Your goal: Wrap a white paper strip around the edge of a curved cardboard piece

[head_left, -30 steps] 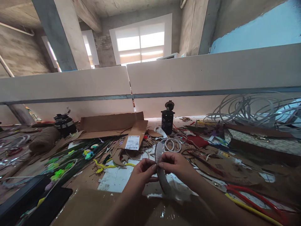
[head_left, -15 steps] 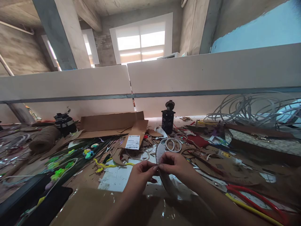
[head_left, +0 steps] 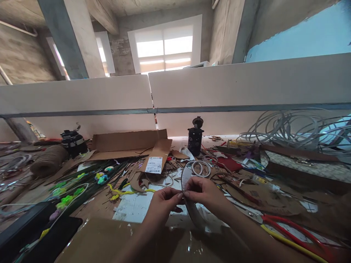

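My left hand and my right hand meet over the middle of the worktop, thumbs and fingertips pinched together. Between them stands a curved, crescent-like strip of cardboard, pale on its face with a dark edge. Its upper end rises above my fingers and its lower end curves down below them. Both hands grip this strip along its edge; whether a smaller piece is pinched there too is hidden. Just behind my right hand lie white rings. To the left rests a brown cardboard crescent beside a yellow fuzzy stem.
Red-handled scissors lie at the right front. A black bottle with its lid up stands at the back. Folded cardboard, a twine spool, fuzzy flowers, coiled tubing and a patterned bag surround the hands.
My hands keep nearly the same pinch on the cardboard strip. The view has shifted very slightly, moving the side objects a little to the left.
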Available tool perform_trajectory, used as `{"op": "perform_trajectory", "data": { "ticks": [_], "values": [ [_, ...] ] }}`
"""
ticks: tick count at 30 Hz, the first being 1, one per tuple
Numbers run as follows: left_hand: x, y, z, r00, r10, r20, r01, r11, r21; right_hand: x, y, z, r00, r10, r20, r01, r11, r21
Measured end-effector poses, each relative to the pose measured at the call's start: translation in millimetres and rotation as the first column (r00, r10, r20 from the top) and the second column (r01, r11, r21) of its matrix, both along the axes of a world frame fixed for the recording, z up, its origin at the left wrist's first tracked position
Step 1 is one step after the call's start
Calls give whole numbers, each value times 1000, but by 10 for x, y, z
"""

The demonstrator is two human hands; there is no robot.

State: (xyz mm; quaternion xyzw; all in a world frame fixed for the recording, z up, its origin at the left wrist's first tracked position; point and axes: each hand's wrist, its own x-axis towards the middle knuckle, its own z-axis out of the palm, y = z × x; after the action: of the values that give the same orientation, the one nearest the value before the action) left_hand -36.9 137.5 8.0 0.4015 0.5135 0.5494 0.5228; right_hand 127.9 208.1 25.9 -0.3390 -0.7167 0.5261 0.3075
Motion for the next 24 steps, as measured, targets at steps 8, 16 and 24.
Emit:
{"op": "perform_trajectory", "data": {
  "ticks": [8,16,24],
  "values": [
    [-9,16,-42,1000,3,5,-3,1000,-4,1,-12,4,1000,-11,11,11,1000,9],
    [0,15,-22,1000,5,9,-4,1000,-14,3,10,-40,999,22,-23,-22,1000,-18],
    [4,3,11,1000,21,10,-21,999,-39,16,-17,-26,998,49,-47,-50,998,-35]
  ]
}}
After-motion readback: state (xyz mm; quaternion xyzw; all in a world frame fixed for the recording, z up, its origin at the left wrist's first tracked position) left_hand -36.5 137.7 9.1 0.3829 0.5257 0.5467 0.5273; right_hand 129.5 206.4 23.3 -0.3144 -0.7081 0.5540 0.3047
